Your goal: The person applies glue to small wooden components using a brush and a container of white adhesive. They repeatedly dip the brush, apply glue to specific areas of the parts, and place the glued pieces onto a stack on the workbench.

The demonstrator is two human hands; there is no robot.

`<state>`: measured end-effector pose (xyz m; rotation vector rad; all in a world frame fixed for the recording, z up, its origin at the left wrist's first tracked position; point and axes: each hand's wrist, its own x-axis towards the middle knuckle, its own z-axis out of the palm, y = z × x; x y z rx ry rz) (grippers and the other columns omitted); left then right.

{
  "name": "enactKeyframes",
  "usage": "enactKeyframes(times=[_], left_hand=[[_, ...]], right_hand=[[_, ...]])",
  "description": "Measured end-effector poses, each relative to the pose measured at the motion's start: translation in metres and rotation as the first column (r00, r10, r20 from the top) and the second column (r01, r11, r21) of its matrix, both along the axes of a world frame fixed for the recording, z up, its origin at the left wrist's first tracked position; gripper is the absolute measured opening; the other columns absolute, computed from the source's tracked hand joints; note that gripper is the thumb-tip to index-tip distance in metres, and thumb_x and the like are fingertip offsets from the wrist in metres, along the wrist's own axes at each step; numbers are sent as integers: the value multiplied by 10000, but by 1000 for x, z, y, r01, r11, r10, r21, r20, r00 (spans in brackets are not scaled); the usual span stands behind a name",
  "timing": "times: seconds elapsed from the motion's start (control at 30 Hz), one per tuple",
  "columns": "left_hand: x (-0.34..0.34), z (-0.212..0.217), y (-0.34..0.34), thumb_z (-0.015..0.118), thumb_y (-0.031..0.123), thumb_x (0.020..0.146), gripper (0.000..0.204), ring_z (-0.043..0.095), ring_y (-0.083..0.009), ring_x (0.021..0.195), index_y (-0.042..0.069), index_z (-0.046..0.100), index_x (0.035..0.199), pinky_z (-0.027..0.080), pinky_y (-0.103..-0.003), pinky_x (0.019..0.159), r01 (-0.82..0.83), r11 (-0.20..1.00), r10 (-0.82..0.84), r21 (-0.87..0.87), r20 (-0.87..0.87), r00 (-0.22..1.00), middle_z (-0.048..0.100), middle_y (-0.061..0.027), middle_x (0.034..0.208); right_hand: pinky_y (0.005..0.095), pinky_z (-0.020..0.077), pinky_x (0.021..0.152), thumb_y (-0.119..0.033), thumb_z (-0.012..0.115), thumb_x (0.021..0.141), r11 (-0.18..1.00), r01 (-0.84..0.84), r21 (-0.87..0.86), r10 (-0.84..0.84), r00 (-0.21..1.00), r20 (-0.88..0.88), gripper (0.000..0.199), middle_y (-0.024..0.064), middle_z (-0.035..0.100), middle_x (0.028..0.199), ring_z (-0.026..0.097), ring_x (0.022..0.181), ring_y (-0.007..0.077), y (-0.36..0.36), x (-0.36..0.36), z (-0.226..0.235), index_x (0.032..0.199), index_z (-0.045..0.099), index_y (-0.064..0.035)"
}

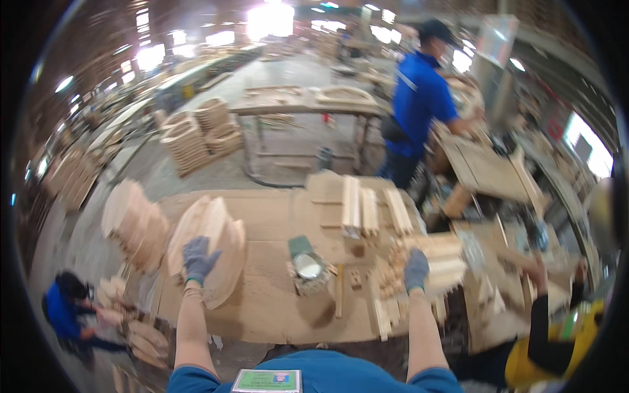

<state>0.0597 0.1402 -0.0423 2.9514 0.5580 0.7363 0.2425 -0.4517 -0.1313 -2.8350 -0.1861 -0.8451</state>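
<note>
Pale wood, cut into broad curved pieces and stacked on edge, made up the near pile (223, 229) on the left part of the desk (268, 223), whose top was covered with brown cardboard. The person's left hand (200, 259), in a grey glove, lay on this pile with its fingers spread apart; whether they gripped any piece could not be told. The right hand (416, 270), gloved too, rested on the left end of a heap of wooden strips (447, 262) at the right side of the desk. Its fingers were blurred, so how far they were closed, and whether they had hold of a strip, could not be told.

Between the hands stood an open tub (308, 267) with something white inside, a green piece (300, 245) just behind it. To its right lay a thin stick (339, 291) and a small wooden block (355, 280). Bundles of strips (351, 208) lay farther back, and another curved stack (134, 226) stood left of the near pile.

Beyond, frames lay on a second table (298, 103). One co-worker (422, 95) in blue stood at the right rear; another person (580, 337), in yellow and black, was at the lower right.
</note>
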Motion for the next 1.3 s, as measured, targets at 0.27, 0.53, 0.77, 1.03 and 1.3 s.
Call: enactKeyframes(times=[0.27,0.53,0.77,1.03,1.3], left_hand=[[5,2,-1,677,417,763,588,445,-326,1244,41,587,1206,299,-434,1056,-9,999,6,-43,-69,998,539,-164,1302],[9,1,-1,677,379,767,582,435,-321,1255,40,574,1229,300,-427,1060,-14,999,10,-44,-90,996,530,-158,1315],[8,-3,4,677,404,772,600,439,-321,1254,49,569,1243,321,-426,1050,-26,999,23,-24,-99,995,525,-155,1321],[6,-6,6,676,413,775,597,426,-309,1268,61,571,1245,307,-428,1057,-45,999,44,-10,-97,994,518,-148,1332],[6,-6,3,685,402,763,581,429,-311,1255,58,586,1221,301,-422,1058,-50,997,47,-51,-71,996,532,-143,1311]], right_hand=[[404,449,908,-105,564,777,995,30,100,-25,998,-53,226,154,631,985,580,1001,321,6,-6,20,1000,580,-72],[379,472,834,-124,547,797,997,6,-83,-13,996,-85,202,110,637,957,605,935,268,10,-10,24,998,567,-125],[396,496,754,-155,553,819,995,-98,-25,97,995,-37,216,77,645,918,612,862,268,9,-12,21,1033,578,-147],[421,511,693,-158,544,858,994,-88,57,91,994,-65,210,88,649,880,614,828,293,12,-14,28,1059,603,-149],[427,507,732,-151,533,861,990,-98,99,106,991,-79,210,116,665,918,621,869,319,11,-15,31,1050,622,-125]])
